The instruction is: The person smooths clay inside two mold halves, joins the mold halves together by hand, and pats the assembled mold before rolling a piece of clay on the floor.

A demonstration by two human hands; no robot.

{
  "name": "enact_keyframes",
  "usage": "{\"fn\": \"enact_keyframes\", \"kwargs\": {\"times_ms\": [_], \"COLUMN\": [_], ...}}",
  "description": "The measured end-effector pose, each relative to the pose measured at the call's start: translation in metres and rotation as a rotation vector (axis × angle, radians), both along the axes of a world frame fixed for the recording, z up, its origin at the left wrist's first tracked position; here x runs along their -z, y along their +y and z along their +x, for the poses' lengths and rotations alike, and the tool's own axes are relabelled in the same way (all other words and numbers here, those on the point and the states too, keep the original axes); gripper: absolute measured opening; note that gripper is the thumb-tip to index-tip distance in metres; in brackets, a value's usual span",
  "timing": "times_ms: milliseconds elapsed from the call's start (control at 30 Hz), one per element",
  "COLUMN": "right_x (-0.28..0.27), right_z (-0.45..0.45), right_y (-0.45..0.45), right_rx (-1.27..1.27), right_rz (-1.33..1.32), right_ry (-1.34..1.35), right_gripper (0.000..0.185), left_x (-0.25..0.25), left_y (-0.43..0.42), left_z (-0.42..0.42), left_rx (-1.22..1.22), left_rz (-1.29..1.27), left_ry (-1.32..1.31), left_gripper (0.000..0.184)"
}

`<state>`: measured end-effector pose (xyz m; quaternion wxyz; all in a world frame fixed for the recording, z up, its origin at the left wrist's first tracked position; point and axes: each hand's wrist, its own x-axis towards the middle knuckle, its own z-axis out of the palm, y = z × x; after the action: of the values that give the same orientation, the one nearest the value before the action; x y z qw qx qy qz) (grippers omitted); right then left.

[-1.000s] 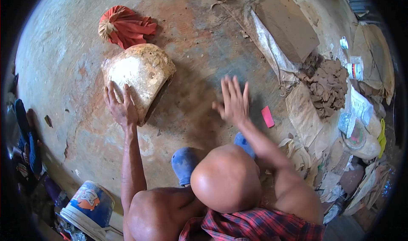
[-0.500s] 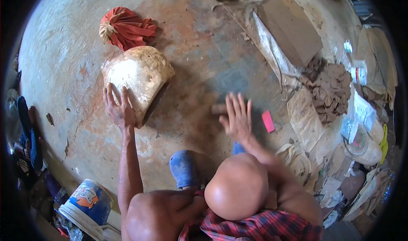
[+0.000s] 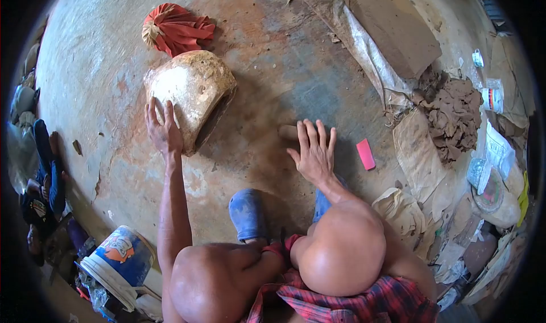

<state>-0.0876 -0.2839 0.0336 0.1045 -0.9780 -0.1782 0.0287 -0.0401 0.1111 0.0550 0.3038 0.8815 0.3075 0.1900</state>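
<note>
A pale, crusted, hollow vessel (image 3: pixel 196 87) lies tilted on the floor, its dark opening facing lower right. My left hand (image 3: pixel 164 130) rests on its lower left side with the fingers apart. To the right, my right hand (image 3: pixel 314 155) is spread palm down over the floor. A short brown roll (image 3: pixel 289 132), perhaps clay, shows beside its fingertips; part of it may be hidden under the hand. Right of that hand lies a flat pink piece (image 3: pixel 365 154). A red cloth bundle (image 3: pixel 179 29) sits just beyond the vessel.
A large brown clay slab (image 3: pixel 395 30) lies on sheeting at the upper right, near a heap of soft clay (image 3: pixel 454 117). Containers and scraps line the right edge. A blue and white bucket (image 3: pixel 123 256) stands lower left. A person in dark clothing is at the left edge.
My right hand has moved toward my body since the first frame, and the brown roll now shows sharply beside it. My left hand stays on the vessel. The camera view has shifted slightly.
</note>
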Motion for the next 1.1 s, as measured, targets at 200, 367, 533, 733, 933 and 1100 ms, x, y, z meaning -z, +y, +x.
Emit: {"fn": "enact_keyframes", "kwargs": {"times_ms": [200, 367, 533, 733, 933, 1100], "right_x": [-0.023, -0.065, -0.091, -0.08, -0.051, 0.027], "right_z": [0.05, 0.082, 0.116, 0.141, 0.193, 0.175], "right_y": [-0.023, -0.022, -0.027, -0.064, -0.004, 0.02], "right_rx": [-0.098, 0.252, 0.565, 0.328, -0.075, -0.34], "right_rz": [0.098, 0.386, 0.384, 0.293, 0.206, 0.097], "right_ry": [0.166, 0.037, 0.378, -0.14, -0.567, -0.129], "right_gripper": [0.062, 0.053, 0.074, 0.085, 0.099, 0.1], "left_x": [0.005, 0.006, 0.004, 0.004, 0.007, 0.0], "left_y": [0.005, 0.004, 0.005, 0.005, 0.007, 0.008], "left_z": [0.001, -0.003, -0.001, 0.0, 0.0, -0.01], "left_rx": [0.006, -0.008, 0.016, 0.013, 0.007, 0.016], "left_rz": [0.028, 0.017, 0.028, -0.011, -0.029, 0.003], "left_ry": [0.012, -0.007, -0.014, -0.028, -0.043, 0.007], "left_gripper": [0.062, 0.061, 0.062, 0.061, 0.06, 0.061]}}
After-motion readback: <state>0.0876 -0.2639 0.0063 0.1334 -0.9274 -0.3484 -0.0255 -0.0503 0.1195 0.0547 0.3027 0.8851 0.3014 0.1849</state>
